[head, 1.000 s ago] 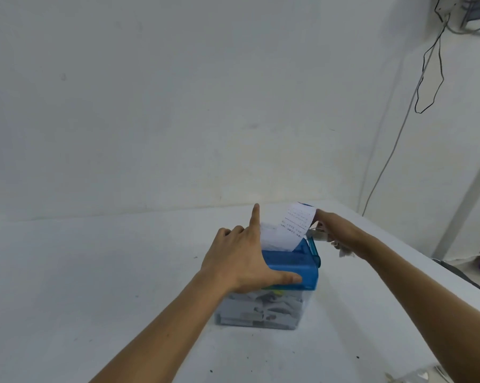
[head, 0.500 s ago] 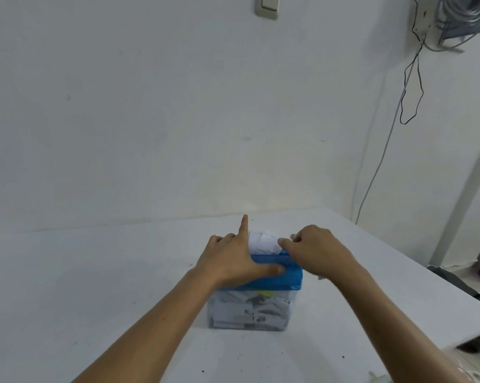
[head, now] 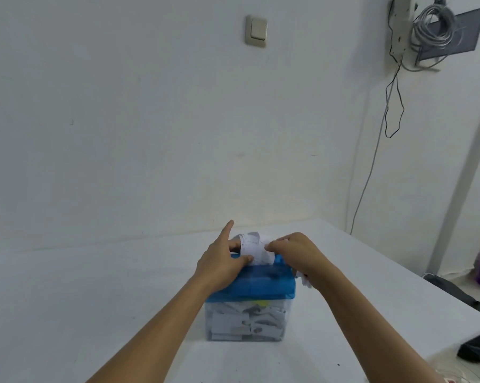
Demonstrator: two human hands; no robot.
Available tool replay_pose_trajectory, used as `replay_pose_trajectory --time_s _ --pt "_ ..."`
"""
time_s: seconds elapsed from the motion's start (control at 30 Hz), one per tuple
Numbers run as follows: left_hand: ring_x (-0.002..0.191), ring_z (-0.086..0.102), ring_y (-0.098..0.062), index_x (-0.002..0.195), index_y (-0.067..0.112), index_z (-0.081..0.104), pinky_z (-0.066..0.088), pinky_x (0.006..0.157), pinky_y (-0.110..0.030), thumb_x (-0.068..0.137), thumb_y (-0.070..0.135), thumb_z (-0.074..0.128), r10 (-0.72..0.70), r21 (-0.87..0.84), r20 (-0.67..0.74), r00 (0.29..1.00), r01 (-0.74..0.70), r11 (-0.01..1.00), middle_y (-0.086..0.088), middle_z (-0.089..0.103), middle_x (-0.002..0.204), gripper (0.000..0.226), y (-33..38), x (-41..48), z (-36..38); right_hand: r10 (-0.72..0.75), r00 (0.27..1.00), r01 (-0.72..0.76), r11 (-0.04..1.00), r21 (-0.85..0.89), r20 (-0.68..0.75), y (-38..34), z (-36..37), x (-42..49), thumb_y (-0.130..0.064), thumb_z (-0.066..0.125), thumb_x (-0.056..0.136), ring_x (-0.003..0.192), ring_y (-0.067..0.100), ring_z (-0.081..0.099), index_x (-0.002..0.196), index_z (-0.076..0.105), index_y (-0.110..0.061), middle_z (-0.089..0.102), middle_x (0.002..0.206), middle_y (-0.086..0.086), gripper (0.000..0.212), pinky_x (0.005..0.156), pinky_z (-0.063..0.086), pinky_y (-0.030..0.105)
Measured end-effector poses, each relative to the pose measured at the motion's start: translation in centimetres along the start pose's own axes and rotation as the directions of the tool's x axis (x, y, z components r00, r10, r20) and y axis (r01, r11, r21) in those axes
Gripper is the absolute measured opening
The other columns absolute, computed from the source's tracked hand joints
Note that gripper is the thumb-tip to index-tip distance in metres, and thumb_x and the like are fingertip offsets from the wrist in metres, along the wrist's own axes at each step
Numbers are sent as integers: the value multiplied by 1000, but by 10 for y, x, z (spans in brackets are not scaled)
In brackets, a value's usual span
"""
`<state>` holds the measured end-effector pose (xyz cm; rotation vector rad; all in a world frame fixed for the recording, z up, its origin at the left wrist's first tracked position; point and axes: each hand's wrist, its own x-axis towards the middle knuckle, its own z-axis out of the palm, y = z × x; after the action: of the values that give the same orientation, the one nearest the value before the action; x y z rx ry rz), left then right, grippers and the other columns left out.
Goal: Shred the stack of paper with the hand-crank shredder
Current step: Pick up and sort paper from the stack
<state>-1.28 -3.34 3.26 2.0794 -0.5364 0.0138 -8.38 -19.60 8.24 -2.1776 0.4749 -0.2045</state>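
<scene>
Left hand (head: 219, 262) and right hand (head: 298, 252) pinch printed paper (head: 254, 248), writing illegible.

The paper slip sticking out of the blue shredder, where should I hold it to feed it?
Pinch the paper slip by its two side edges near the free top, coming from above. Its lower end goes into the blue shredder lid, so only the upper part is free; holding both edges should keep it straight. The left hand and right hand hold it there.
</scene>
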Motion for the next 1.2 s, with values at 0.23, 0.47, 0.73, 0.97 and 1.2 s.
replay_pose_trajectory --time_s 0.23,0.47,0.73,0.97,1.2 --pt "117 62 -13 162 35 10 45 103 -33 91 25 76 35 -62 -5 999 -35 997 8 70 125 97 2 -3 -1 -26 999 27 999 -17 42 -4 5 3 -24 60 86 78 23 59 103 67 0 65 94 21 31 69 50 32" --pt "118 62 -15 161 33 -10 47 103 -34 93 27 73 33 -87 -8 999 -33 996 6 68 129 107 8 -8 -3 -166 986 165 981 -107 0 -3 15 7 -25 60 82 82 25 67 95 68 -13 65 84 9 19 67 53 31" --pt "113 64 -10 160 31 -17 47 106 -32 95 23 71 74 -51 10 997 -73 996 12 73 115 109 7 -8 -6 -190 980 175 964 -199 -62 -6 24 9 -61 67 79 84 15 62 102 58 -19 63 94 -4 48 76 57 35" --pt "95 64 -4 155 34 -27 51 77 -14 87 32 79 113 7 30 993 -113 994 14 63 109 126 8 -12 -11 -136 990 113 920 -375 -37 -20 29 3 -78 59 75 73 9 61 115 48 -15 63 93 -5 76 57 42 26" --pt "87 61 -8 110 28 44 56 76 -33 63 89 63 -19 329 -52 998 35 944 15 60 101 80 9 -22 -4 -82 985 73 995 64 152 -14 0 7 -10 54 80 64 17 38 89 48 -7 45 82 12 11 53 34 28"
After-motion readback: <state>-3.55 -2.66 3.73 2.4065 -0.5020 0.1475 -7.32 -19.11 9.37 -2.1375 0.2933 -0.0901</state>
